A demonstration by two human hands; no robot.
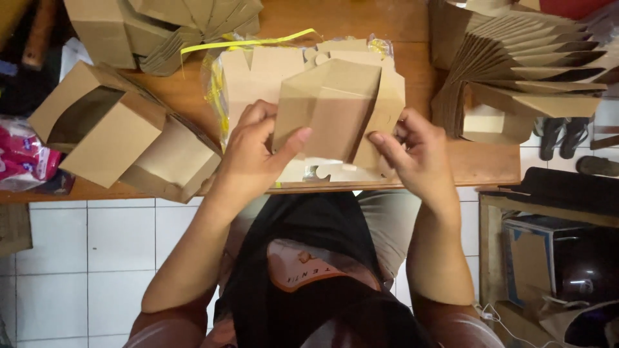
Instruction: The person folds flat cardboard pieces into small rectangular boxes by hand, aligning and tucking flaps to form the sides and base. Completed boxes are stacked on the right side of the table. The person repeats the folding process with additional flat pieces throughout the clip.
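Both hands grip a half-folded kraft box blank (332,106) at table centre: left hand (255,151) pinches its 9 o'clock edge, right hand (412,151) its 3 o'clock edge. Finished boxes (122,132) sit at 9 o'clock, fanned blanks (529,64) at 2 o'clock.

brown cardboard box (332,106), yellow strap (245,44)

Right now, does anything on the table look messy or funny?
A little. One finished brown box lies tipped on its side at the table's left end, open mouth showing, with another box jutting past the table edge. The half-folded box in the left hand and right hand looks undamaged.
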